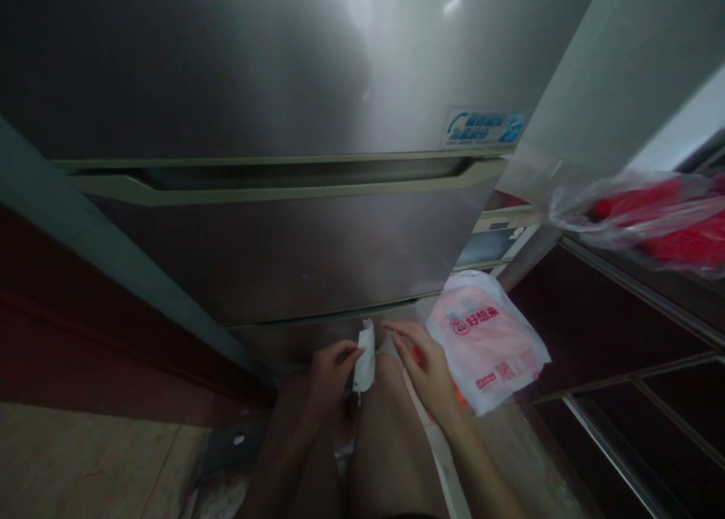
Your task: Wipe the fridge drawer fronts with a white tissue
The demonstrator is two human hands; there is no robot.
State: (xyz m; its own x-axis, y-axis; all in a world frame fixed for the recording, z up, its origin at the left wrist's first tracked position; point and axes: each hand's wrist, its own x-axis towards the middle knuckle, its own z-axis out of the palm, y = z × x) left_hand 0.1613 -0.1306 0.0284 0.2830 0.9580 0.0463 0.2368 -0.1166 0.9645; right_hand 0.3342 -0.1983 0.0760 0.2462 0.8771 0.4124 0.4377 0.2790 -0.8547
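My left hand (331, 372) pinches a slim white packet (365, 360) between thumb and fingers, above my knees. The packet stands nearly upright, its top end crimped and a thin bit hanging from its lower end; what is inside is hidden. Just to the right, my right hand (416, 356) is apart from the packet, fingers stretched out and holding nothing that I can see. Close beyond that hand stands a white plastic bag (487, 338) with red print. Something orange-red (458, 396) shows between the bag and my right wrist.
A grey metal fridge (294, 254) with closed doors and a recessed handle (306, 175) fills the front. Dark red cabinets (606, 315) are at right, below a clear bag with red contents (668, 217). A dark red panel (102, 330) stands at left, above tiled floor (84, 458).
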